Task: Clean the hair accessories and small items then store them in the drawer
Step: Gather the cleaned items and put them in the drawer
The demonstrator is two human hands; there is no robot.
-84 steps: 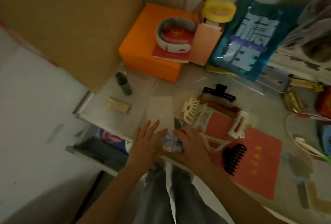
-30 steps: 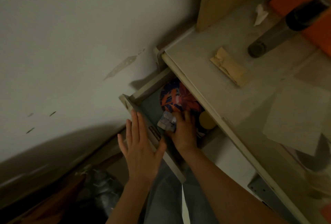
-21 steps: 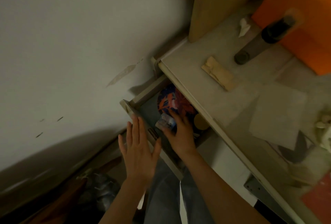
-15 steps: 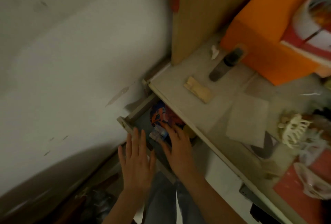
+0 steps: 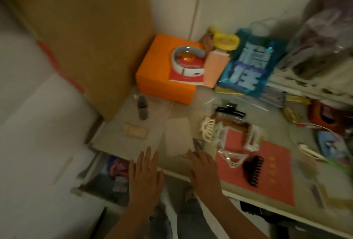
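The drawer (image 5: 91,187) under the desk's left end stands pulled out; a small blue-and-white packet (image 5: 119,183) and a colourful item (image 5: 118,166) lie inside. My left hand (image 5: 145,179) hovers open and flat over the drawer's right side, holding nothing. My right hand (image 5: 204,173) is open too, fingers straight, at the desk's front edge. Several hair claws lie on the desk: a cream one (image 5: 206,130), a black comb-like one (image 5: 253,170), a clear triangular one (image 5: 232,159), a white one (image 5: 252,139) and a black one (image 5: 230,111).
A red sheet (image 5: 267,172) lies under some claws. An orange box (image 5: 162,74), a small dark bottle (image 5: 142,107), a tan packet (image 5: 135,132), a paper square (image 5: 177,135) and a blue bag (image 5: 248,67) stand on the desk (image 5: 122,143). A brown board (image 5: 86,38) leans at left.
My right hand has let go of the small packet in the drawer and come out up to the desk edge. The view has swung from the drawer back up to the desk.
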